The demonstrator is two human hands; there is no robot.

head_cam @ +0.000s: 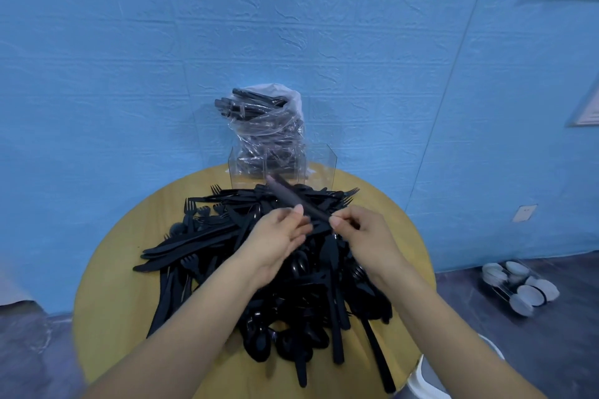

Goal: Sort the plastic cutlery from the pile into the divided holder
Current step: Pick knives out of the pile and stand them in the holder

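A big pile of black plastic cutlery (259,269) with forks, knives and spoons covers the round yellow table (110,295). At the table's far edge stands the clear divided holder (324,165). My right hand (363,236) pinches the near end of a black piece of cutlery (291,197), blurred by motion, which points up and away toward the holder. My left hand (278,233) sits just left of it, fingers loosely curved, thumb near the piece; whether it touches is unclear.
A clear plastic bag of black cutlery (265,126) stands in or right behind the holder, against the blue wall. On the floor at the right lies a wire rack with white bowls (518,285). A white object (431,379) shows by the table's near right edge.
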